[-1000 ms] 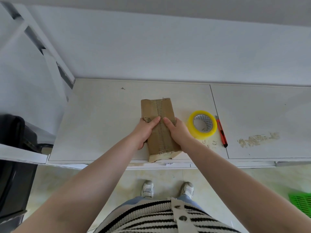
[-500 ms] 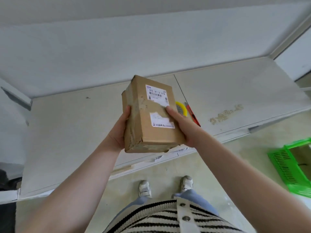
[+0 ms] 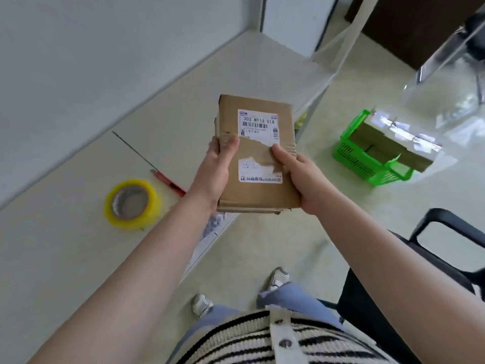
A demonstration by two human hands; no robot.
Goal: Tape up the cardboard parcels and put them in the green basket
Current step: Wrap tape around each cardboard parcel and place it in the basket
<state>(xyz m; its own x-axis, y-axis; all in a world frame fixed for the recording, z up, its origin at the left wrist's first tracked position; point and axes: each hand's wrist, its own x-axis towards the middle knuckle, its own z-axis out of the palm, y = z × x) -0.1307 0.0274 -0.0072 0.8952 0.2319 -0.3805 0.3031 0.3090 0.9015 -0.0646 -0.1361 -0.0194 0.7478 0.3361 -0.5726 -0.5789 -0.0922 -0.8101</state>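
A brown cardboard parcel [image 3: 258,190] with a torn white shipping label is held in the air past the table's edge, label side up. My left hand [image 3: 215,170] grips its left side, thumb on top. My right hand [image 3: 301,177] grips its right side, thumb on the label. The green basket [image 3: 351,156] stands on the floor to the right, with another cardboard parcel [image 3: 393,145] lying in it. A yellow tape roll [image 3: 132,203] and a red utility knife [image 3: 168,183] lie on the white table [image 3: 65,258] to the left.
A black chair [image 3: 441,261] stands close at the right, near my right arm. White table legs and frame [image 3: 322,74] rise between the table and the basket. My feet in white shoes [image 3: 278,278] are on the pale floor below.
The parcel was lifted off the table and turned label side up, then carried right beyond the table's edge. My view has swung right, so the basket is now fully in sight.
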